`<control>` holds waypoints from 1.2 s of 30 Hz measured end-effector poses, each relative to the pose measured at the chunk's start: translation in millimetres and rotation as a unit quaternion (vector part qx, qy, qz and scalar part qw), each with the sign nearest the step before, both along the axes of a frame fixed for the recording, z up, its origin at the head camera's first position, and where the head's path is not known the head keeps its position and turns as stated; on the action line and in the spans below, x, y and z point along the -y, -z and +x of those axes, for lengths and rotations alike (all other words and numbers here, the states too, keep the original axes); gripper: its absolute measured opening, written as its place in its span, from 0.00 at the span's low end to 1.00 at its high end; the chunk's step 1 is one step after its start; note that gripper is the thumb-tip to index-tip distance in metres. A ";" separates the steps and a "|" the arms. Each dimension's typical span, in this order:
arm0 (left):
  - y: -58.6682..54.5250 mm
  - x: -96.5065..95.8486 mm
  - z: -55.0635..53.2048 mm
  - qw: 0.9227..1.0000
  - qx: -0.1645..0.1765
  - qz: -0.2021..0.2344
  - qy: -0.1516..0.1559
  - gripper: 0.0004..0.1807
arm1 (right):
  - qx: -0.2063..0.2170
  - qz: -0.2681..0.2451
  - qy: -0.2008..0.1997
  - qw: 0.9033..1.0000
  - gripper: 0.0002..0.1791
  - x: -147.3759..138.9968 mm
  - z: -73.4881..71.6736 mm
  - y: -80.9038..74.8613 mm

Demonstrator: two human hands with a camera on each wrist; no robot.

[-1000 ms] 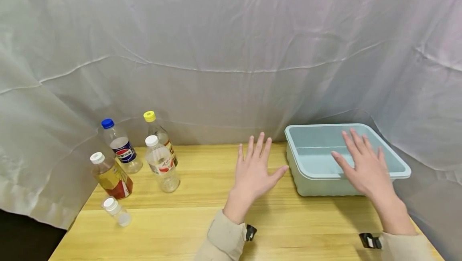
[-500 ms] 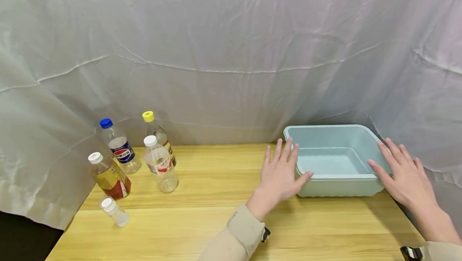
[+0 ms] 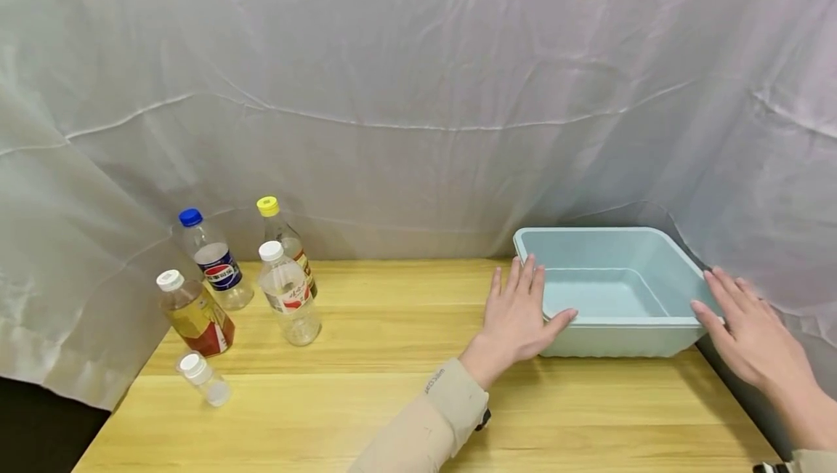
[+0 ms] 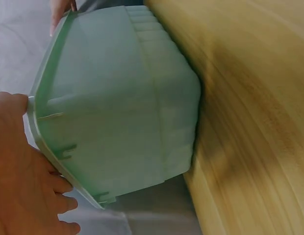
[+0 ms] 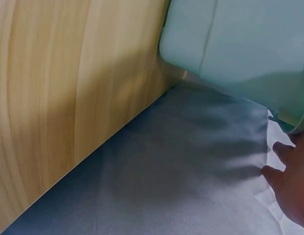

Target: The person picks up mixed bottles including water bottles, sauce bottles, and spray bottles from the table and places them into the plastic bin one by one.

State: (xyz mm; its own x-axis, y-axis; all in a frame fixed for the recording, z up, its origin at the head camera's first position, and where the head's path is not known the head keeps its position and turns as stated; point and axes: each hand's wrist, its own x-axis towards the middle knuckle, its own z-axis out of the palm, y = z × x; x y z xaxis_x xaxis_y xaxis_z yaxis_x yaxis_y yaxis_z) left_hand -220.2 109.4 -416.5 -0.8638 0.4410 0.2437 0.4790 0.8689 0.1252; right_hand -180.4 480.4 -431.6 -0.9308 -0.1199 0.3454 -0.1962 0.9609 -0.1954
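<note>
A light blue-green plastic bin (image 3: 615, 342) stands on the table at the right in the head view, with its inside bare. My left hand (image 3: 516, 317) lies at the bin's left rim, fingers straight and thumb spread over the near corner. In the left wrist view this hand (image 4: 27, 171) meets the rim (image 4: 63, 169). On the opposite side, my right hand (image 3: 752, 328) is at the right rim with extended fingers. The right wrist view shows only part of the right hand (image 5: 291, 176), at the bin's edge; its palm is hidden.
At the table's left stand a blue-capped bottle (image 3: 222, 273), a yellow-capped bottle (image 3: 297, 251), a white-capped clear bottle (image 3: 290, 306), a tea-coloured bottle (image 3: 199, 320) and a small clear bottle (image 3: 208, 384). A grey curtain (image 3: 405, 110) hangs behind. The table's right edge (image 5: 100, 147) runs close by the bin.
My left hand has moved right, from the table's middle to the bin's left rim. My right hand has moved from over the bin outward to its right rim.
</note>
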 end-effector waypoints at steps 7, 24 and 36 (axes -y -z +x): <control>4.0 -1.1 -0.8 1.000 0.015 -0.001 -0.006 0.52 | -0.021 -0.003 -0.024 0.999 0.36 -2.0 0.1 4.7; 10.2 41.0 6.9 0.998 0.028 0.051 0.010 0.52 | 0.001 -0.075 -0.031 0.997 0.35 33.3 6.8 7.6; 12.5 100.5 16.8 0.994 0.038 0.101 0.028 0.51 | -0.019 -0.067 -0.059 0.996 0.35 79.3 15.9 3.4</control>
